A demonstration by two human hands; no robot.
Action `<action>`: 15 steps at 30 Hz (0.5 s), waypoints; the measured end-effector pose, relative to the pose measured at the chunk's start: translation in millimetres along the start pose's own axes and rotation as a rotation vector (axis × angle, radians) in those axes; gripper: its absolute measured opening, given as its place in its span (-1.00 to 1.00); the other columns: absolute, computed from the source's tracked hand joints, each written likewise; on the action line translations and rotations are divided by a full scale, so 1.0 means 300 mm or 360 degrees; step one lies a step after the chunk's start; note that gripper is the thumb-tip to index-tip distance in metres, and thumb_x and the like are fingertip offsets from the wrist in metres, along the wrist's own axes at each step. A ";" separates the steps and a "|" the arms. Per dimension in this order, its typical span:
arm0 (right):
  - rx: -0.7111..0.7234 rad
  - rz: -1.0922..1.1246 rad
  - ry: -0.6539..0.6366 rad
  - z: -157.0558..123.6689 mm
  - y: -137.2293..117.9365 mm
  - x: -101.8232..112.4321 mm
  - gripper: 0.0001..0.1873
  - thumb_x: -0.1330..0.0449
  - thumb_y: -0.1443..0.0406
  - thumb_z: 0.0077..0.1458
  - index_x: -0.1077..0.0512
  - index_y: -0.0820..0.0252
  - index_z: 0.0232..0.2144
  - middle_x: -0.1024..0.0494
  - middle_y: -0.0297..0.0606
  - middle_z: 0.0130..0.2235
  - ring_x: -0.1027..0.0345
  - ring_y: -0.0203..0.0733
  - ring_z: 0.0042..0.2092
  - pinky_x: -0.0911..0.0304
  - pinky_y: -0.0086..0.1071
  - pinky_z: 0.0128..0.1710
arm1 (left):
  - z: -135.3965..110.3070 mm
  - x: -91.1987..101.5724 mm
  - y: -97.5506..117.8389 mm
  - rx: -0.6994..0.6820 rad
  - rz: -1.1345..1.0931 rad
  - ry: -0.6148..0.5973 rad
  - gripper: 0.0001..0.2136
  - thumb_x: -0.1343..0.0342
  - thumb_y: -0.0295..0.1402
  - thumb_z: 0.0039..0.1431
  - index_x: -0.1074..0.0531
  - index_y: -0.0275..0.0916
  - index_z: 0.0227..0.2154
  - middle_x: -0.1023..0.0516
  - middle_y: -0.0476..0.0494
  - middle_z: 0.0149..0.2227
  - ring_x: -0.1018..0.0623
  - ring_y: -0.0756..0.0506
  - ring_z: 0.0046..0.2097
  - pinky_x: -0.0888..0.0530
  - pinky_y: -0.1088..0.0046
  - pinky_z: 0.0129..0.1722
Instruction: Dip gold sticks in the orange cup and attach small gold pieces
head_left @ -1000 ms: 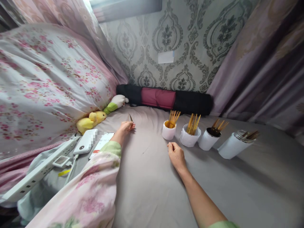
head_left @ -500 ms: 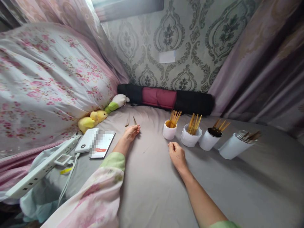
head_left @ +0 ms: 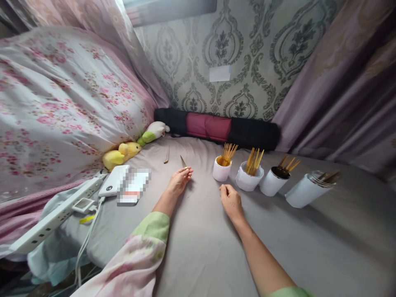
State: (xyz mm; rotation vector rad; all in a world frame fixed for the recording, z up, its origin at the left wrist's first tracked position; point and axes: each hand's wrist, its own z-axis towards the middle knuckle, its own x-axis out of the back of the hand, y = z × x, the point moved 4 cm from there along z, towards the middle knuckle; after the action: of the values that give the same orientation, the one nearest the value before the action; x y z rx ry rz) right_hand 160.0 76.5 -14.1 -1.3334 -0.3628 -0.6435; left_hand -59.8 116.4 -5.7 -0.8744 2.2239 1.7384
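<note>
My left hand [head_left: 180, 181] is closed, with a slim pointed brass-coloured tool [head_left: 183, 161] pinched in its fingers, the tip pointing away from me. Beyond it a second thin metal tool [head_left: 167, 155] with a bent end lies on the grey sheet. My right hand [head_left: 231, 202] rests on the sheet, fingers curled in, nothing showing between them. Just past it stands a white-wrapped cup [head_left: 222, 173] of thin yellow-brown sticks [head_left: 229, 152]. To its right are a wider white cup [head_left: 249, 181], a dark-mouthed cup [head_left: 272, 186] and a tilted white jar [head_left: 306, 192], all with sticks inside.
A phone [head_left: 130, 196] lies beside a white power bank [head_left: 114, 181] at the left, near a power strip [head_left: 58, 220] with cables. Plush toys [head_left: 120, 156] lean against floral cloth [head_left: 74, 99]. A black-and-red rolled bag [head_left: 208, 126] runs along the wall.
My left hand has moved right and slightly nearer to me with the pointed tool in it. My right hand has stayed in place.
</note>
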 end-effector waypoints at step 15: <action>0.0014 0.0051 -0.0009 0.002 -0.001 -0.001 -0.62 0.11 0.13 0.12 -0.43 0.19 -0.41 -0.53 -0.20 -0.43 -0.33 -0.23 -0.45 -0.12 -0.44 -0.42 | -0.137 -0.094 -0.126 0.0082 -0.0087 -0.0219 -0.89 -0.11 -0.57 0.03 -0.45 -0.43 -0.34 -0.47 -0.13 -0.45 -0.43 0.12 -0.50 -0.36 0.66 -0.53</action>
State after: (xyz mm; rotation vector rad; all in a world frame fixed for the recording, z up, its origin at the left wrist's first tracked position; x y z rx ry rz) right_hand 159.7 77.0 -14.0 -1.3303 -0.3481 -0.6110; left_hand -7.7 82.2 -11.0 -0.7726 2.1267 1.6566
